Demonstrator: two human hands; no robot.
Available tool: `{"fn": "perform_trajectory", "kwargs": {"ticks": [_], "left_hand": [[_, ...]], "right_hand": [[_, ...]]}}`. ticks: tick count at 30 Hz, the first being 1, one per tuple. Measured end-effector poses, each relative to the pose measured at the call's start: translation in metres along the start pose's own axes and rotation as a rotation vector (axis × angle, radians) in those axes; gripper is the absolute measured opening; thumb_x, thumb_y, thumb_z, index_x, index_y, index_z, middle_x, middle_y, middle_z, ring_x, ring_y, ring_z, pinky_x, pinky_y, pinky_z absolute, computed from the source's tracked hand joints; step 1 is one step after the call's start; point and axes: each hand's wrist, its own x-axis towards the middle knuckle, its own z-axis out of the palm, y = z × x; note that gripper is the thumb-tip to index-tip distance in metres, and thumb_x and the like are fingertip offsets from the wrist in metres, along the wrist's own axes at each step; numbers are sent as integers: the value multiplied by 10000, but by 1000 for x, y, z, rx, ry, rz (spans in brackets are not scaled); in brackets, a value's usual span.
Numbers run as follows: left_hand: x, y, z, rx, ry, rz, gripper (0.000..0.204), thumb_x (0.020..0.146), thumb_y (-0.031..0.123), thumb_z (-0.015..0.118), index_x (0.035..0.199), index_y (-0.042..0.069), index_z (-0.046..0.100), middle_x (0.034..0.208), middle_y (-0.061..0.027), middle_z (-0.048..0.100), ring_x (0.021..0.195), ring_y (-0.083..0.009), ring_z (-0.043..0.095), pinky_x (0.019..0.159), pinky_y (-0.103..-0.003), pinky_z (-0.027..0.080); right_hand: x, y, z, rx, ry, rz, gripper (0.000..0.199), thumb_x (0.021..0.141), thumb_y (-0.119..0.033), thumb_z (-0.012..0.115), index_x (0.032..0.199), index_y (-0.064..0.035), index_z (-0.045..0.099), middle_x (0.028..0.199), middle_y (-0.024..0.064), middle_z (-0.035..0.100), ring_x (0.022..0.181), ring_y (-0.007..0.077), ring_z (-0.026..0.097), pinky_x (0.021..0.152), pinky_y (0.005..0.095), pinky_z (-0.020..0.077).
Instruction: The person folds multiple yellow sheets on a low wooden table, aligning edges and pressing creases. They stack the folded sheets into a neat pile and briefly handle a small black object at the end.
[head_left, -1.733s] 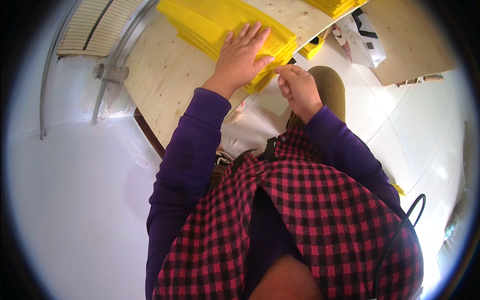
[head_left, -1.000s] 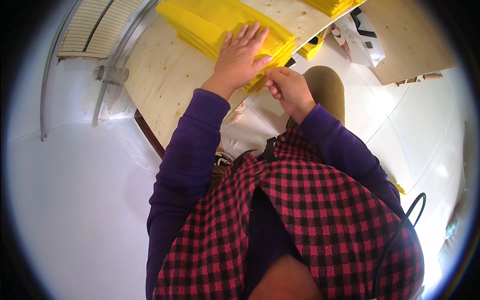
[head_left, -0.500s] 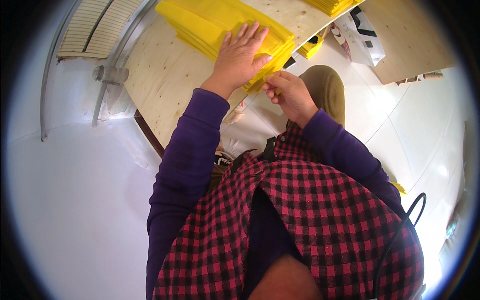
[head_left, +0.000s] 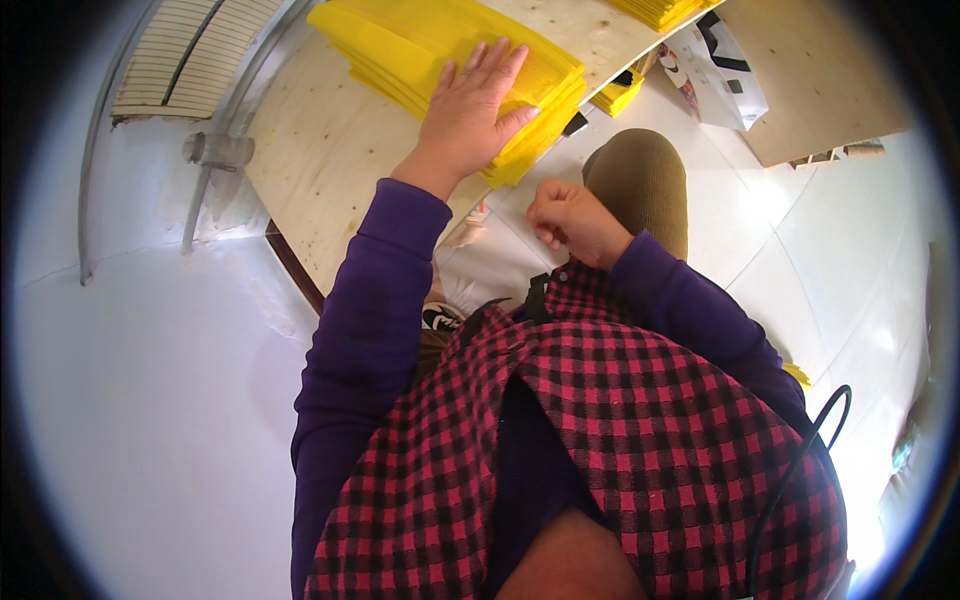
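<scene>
A stack of yellow sheets point(head_left: 400, 40) lies on a pale plywood tabletop point(head_left: 320, 150). My left hand point(head_left: 475, 105) rests flat on the near corner of that stack, fingers spread. My right hand point(head_left: 570, 220) hovers below the table edge, curled into a loose fist, close to my chest; I cannot see anything in it. Both arms wear purple sleeves under a red-and-black checked vest.
More yellow sheets point(head_left: 660, 10) lie further back on the table, and others point(head_left: 615, 95) under its edge. A brown round stool point(head_left: 640, 180) stands on the white tiled floor. A second plywood board point(head_left: 810, 80) and a printed white paper point(head_left: 715, 60) lie at right. A black cable point(head_left: 800, 460) loops by my side.
My right hand has left the stack's corner and drawn back toward my body, closing into a fist. The left hand stays flat on the yellow sheets.
</scene>
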Motion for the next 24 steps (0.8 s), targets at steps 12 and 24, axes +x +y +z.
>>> {"fn": "perform_trajectory", "kwargs": {"ticks": [12, 24], "left_hand": [[-59, 2, -60, -84, 405, 71, 575, 920, 244, 541, 1425, 38, 359, 1480, -178, 348, 1392, -374, 270, 1142, -469, 158], [-311, 10, -70, -19, 558, -696, 477, 959, 148, 456, 1411, 20, 375, 1480, -168, 349, 1412, -347, 234, 1141, -443, 191]], "right_hand": [[55, 63, -5, -938, -147, 230, 274, 804, -261, 584, 703, -8, 560, 526, 80, 542, 416, 167, 515, 405, 323, 413], [102, 77, -49, -958, 178, 35, 408, 783, -300, 684, 956, 67, 643, 916, 219, 678, 853, 288, 664, 766, 351, 520]]}}
